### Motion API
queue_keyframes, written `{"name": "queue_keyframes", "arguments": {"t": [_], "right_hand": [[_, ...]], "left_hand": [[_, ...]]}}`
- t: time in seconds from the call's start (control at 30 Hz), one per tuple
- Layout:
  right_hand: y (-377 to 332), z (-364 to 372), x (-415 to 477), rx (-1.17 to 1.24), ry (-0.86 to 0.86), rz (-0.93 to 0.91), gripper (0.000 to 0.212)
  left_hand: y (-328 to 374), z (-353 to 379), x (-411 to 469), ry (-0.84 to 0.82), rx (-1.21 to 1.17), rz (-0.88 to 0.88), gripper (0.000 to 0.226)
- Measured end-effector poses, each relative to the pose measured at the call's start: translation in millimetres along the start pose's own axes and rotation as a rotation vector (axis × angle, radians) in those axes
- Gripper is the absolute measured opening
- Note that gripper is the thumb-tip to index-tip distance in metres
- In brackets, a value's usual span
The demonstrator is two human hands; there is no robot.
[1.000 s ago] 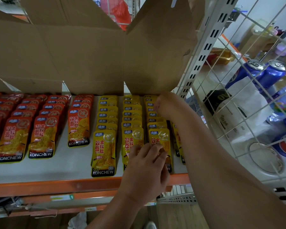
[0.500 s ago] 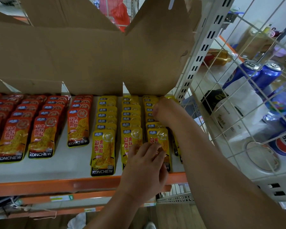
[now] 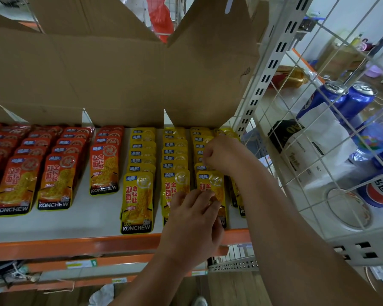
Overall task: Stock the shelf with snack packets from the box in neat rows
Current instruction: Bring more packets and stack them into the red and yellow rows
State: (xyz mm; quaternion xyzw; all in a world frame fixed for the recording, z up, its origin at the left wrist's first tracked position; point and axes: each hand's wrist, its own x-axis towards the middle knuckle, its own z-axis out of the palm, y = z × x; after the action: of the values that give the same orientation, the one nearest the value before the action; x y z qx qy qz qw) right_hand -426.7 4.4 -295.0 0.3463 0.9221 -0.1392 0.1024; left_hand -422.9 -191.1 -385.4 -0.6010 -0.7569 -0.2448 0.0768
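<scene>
Shop shelving, seen from above: white shelf with an orange front rail. A cardboard box stands at the back of the shelf with its flaps up; its contents are hidden.

Left to right:
- Red packets: several overlapping rows running front to back, fairly straight. A strip of bare shelf separates the last red row from the yellow ones.
- Yellow packets: four rows. The first is full and square.
- Left hand: at the shelf front, grip spread flat, fingers together and pressing on the front packets of the second and third yellow rows.
- Right hand: further back on the third yellow row, grip curled tight against the packet tops. Cannot tell whether a packet is pinched inside it.
- Fourth yellow row: mostly hidden behind the right forearm, just beside the wire mesh panel. Blue cans lie beyond the mesh.

Assessment: stocking looks largely done, with nearly the whole deck carrying rows. The step in hand seems to be squaring up the third yellow row. Left to do: check the fourth row and even up the row fronts. Whether stock remains in the box is unknown.
</scene>
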Motion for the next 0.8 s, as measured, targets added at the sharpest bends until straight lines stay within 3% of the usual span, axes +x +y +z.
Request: {"name": "queue_keyframes", "arguments": {"t": [0.8], "right_hand": [[3,7,31,-0.027,-0.258,0.211,0.038]], "left_hand": [[-1,2,-1,0.029,-0.023,0.016,0.033]]}}
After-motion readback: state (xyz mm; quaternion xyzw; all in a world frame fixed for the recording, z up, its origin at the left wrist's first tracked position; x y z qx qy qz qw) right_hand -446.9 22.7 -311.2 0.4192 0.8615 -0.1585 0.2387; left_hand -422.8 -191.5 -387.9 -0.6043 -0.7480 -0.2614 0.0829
